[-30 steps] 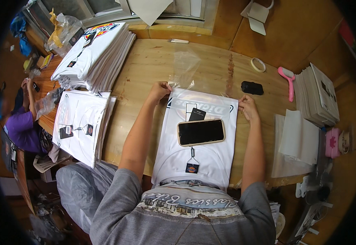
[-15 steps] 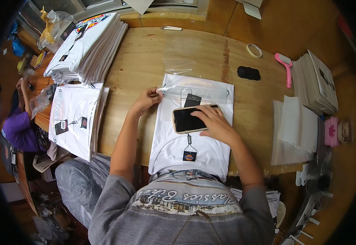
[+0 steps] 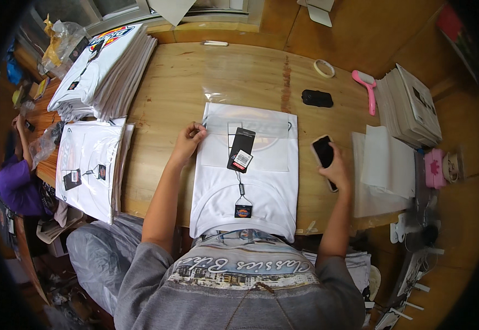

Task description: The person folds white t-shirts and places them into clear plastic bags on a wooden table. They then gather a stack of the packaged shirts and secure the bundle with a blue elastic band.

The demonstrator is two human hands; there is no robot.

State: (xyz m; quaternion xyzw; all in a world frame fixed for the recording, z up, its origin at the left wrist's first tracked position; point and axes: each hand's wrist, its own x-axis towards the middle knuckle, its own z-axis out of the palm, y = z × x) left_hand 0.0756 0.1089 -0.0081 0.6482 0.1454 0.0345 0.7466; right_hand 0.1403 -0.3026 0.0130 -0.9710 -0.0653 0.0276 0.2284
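Lying between left hand (image 3: 189, 140) and phone-holding right hand (image 3: 336, 168): bagged shirt (image 3: 248, 170).

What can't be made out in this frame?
- Phone underside: head view, covered by the right hand.
- Left hand fingertips: curled on the bag edge, grip unclear.
- Shirt lower hem: hidden past the table edge.
- Hangtags: print too small.

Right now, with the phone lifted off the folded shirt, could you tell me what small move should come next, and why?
Probably set the black smartphone down on the bare wooden table. The right hand holds it clear of the folded white T-shirt in its clear plastic bag, while only the left hand pinches the bag's upper left edge, so the right hand would be free for the bag.
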